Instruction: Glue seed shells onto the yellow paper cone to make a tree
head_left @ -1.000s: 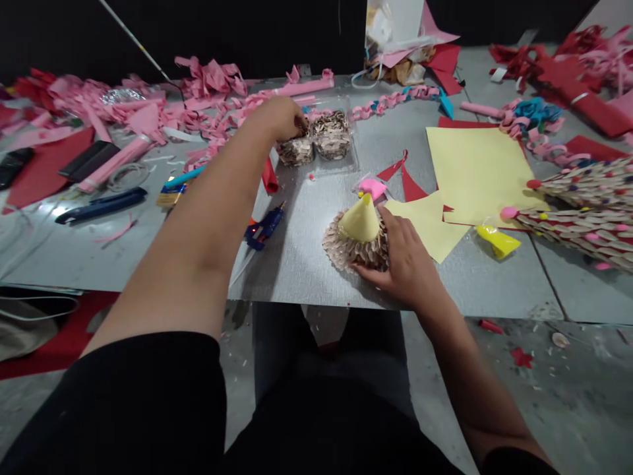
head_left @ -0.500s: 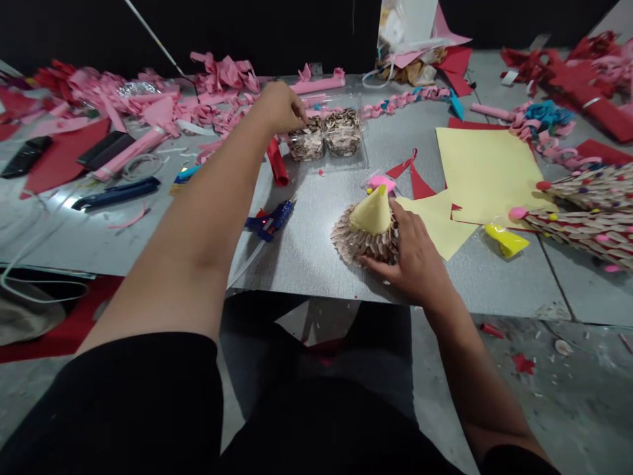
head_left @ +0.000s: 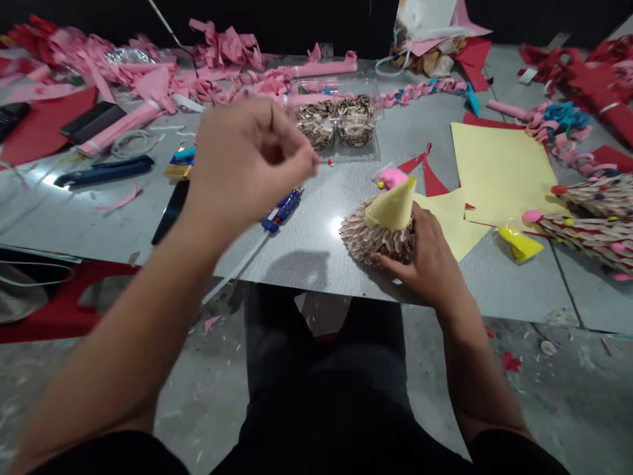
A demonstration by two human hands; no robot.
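Observation:
My right hand (head_left: 432, 260) is wrapped round the right side of a yellow paper cone (head_left: 390, 208), whose lower part is covered with overlapping brownish shell-like flakes. The cone leans a little on the table, tip up. Raised over the table to the left, my left hand (head_left: 252, 161) is blurred, with thumb and fingertips pinched together. Whatever is between them I cannot make out. Behind it stands a clear plastic container (head_left: 378, 109) with loose flakes (head_left: 356, 135) in its compartments. A blue glue gun (head_left: 281, 211) lies partly behind my left hand.
Yellow paper (head_left: 504, 165) and red scraps lie right of the cone. Finished-looking flake-covered cones (head_left: 588, 231) rest at the far right, near a yellow packet (head_left: 520, 244). A dark blue stapler-like tool (head_left: 105, 171) sits at left. Pink paper (head_left: 227, 49) is heaped along the back.
My left hand has come away from the flake container, back toward me, fingers pinched. My right hand stays on the cone, which tilts slightly more to the right. The whole view has shifted a little.

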